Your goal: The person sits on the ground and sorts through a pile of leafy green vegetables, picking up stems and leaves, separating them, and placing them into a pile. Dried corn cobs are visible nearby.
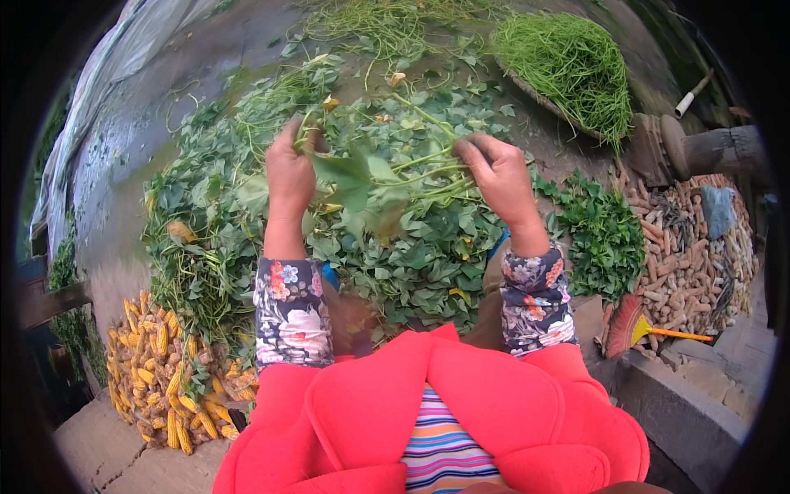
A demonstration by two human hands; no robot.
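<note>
My left hand pinches a green stem between its fingers, above a broad heap of leafy vines. My right hand grips several leaf stalks, whose stems run left across the gap between my hands. Large green leaves hang between the two hands and are partly blurred. Both hands are at about the same height over the heap. Leaves cover the ground before me and reach close around my legs. A few yellow leaves lie among the green ones.
Yellow corn cobs are piled at the left. At the upper right a round basket holds thin green stems. Darker leaves lie on the right, beside bare corncobs and a broom. Plastic sheeting hangs at the far left.
</note>
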